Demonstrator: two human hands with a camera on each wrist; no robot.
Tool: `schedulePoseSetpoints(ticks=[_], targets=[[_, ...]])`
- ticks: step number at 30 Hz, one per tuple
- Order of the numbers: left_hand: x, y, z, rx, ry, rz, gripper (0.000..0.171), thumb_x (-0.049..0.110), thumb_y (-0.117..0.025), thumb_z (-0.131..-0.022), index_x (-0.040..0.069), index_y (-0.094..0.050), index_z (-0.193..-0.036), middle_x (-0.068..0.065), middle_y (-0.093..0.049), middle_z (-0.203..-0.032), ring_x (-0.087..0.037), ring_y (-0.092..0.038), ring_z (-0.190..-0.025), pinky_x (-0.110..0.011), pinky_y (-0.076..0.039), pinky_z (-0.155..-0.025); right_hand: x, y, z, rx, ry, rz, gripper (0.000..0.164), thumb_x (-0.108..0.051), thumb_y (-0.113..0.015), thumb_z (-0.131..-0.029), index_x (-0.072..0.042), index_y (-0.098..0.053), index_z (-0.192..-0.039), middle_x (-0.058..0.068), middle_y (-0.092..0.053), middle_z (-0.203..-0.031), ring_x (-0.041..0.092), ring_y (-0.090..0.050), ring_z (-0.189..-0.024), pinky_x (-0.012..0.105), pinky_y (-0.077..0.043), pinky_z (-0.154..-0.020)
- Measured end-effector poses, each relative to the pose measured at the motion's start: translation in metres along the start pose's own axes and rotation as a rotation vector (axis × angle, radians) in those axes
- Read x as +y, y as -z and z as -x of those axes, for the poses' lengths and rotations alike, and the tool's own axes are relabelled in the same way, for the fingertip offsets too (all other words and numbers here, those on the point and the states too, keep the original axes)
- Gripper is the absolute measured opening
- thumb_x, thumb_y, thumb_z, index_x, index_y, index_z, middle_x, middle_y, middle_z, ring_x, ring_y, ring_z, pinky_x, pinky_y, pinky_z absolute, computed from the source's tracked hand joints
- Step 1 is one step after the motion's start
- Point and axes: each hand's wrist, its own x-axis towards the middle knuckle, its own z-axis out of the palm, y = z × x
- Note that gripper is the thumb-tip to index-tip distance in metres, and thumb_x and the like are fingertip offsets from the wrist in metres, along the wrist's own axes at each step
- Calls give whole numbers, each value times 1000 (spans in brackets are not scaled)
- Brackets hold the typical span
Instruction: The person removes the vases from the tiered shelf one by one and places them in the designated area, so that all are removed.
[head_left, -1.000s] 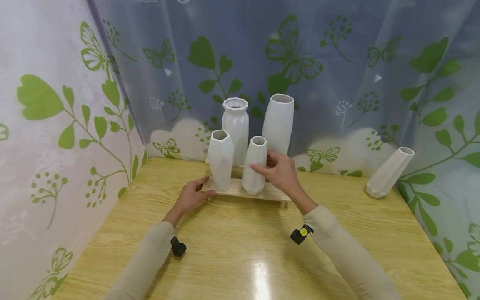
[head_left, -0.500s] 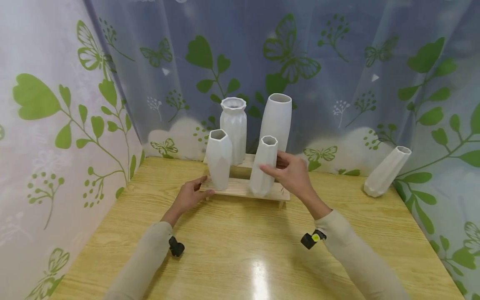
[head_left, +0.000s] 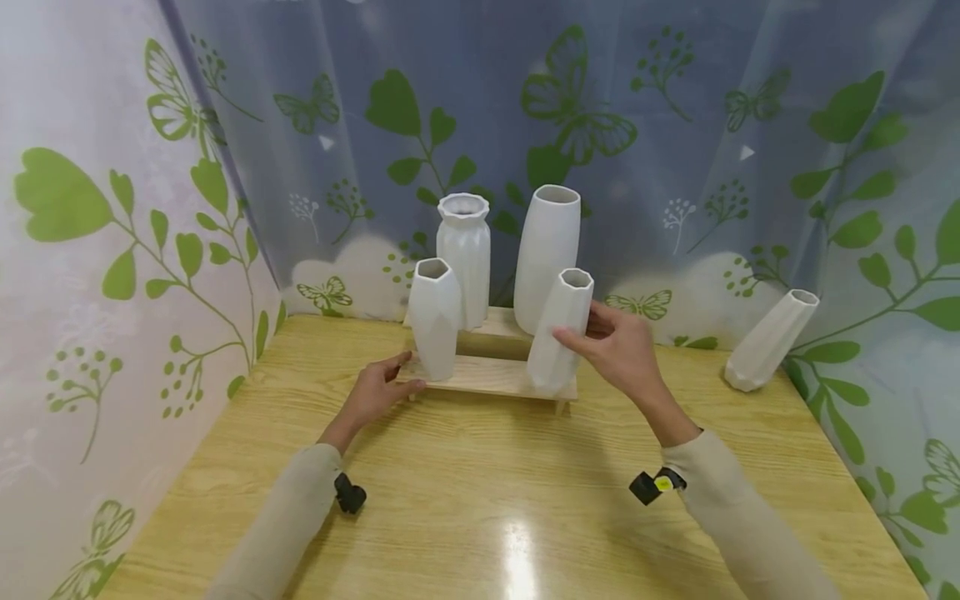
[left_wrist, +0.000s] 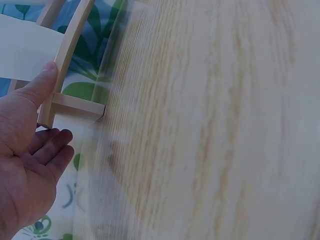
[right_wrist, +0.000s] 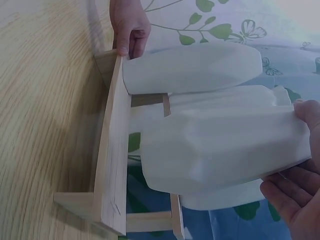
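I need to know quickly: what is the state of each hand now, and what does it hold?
Left hand: closed, pinching the left end of the wooden stand.
Right hand: closed, holding the white vase at the stand's front right.

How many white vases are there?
5 vases: two at the back of the stand, one at its front left, one in the right hand, one on the table at right.

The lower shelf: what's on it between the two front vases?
Nothing: the head view shows bare lower shelf between the front-left vase and the held vase.
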Motion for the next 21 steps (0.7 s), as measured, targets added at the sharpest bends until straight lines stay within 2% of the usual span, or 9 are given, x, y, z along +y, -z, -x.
schedulePoseSetpoints(ticks=[8,15,21], targets=[[-1,0,0,-6,-1,1,81,40,-75,-94,3,-40,-157,-17,-37,-161,-41,-40,-145,-53,-41,-113,10,20,4,48,-8,52,61,-35,-85,-87,0,-67,-134,20,-74,-116,33,-74,-100,43,-62,-82],[-2,0,0,-12,5,5,81,41,-75,-94,4,-40,-157,-17,-37,-161,-41,-39,-145,-54,-41,-113,18,35,5,75,-27,62,59,-35,-84,-88,-1,-67,-133,21,-73,-116,33,-74,-100,17,-58,-77],[1,0,0,-14,7,15,80,39,-76,-94,4,-40,-157,-18,-37,-161,-41,-40,-145,-54,-41,-113,20,48,6,105,-33,98,58,-34,-84,-88,2,-68,-131,23,-73,-114,36,-74,-100,10,-54,-74]])
